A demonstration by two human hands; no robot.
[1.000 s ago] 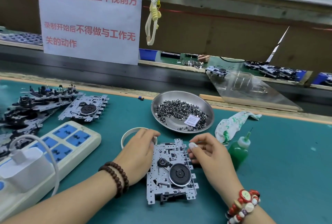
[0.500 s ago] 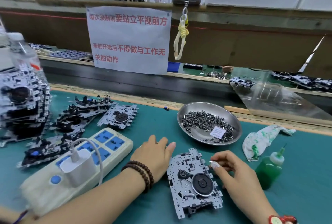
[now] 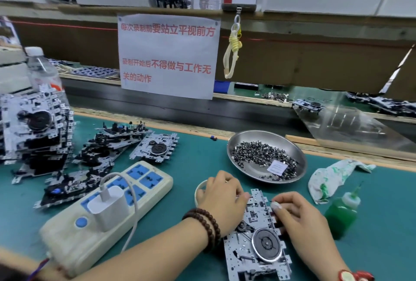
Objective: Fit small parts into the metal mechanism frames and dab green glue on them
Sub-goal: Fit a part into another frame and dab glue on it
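Far left: clear water bottle (image 3: 41, 71) with white cap and a red-marked label too blurred to read, behind a tall stack of metal frames (image 3: 33, 127). Just right of it, more frames spread flat on the green mat (image 3: 198, 156), one lone frame (image 3: 156, 148) showing a dark round wheel. Nearer the front, cream power strip (image 3: 108, 213) with blue sockets and a blue button, white charger (image 3: 108, 205) plugged in, white cable looping off it.

Above centre, taped to the wooden shelf edge: white paper sign (image 3: 167, 55) in red Chinese print, "每次录制前要站立平视前方" and "录制开始后不得做与工作无关的动作". Beside it, a yellowish cord loop (image 3: 233, 53) on a metal clip. On the shelf, two bottles with red labels, wording unreadable.

Centre front: left hand (image 3: 221, 199), dark bead bracelet at the wrist, fingers curled on the left edge of the metal mechanism frame (image 3: 254, 244), gripping it; a white ring just beyond the knuckles, mostly hidden. Frame flat on the mat between both hands, black flywheel toward the near end. Right hand (image 3: 301, 220) curled over the frame's right edge, thumb and forefinger pinched together at its upper part; whatever sits in the pinch too small to make out.

Behind the hands: steel dish (image 3: 299, 156) of small dark parts (image 3: 258, 154) with a white paper slip. Further right, a green-stained rag (image 3: 331, 177), and close beside the right hand the green glue bottle (image 3: 341, 215), upright, untouched.
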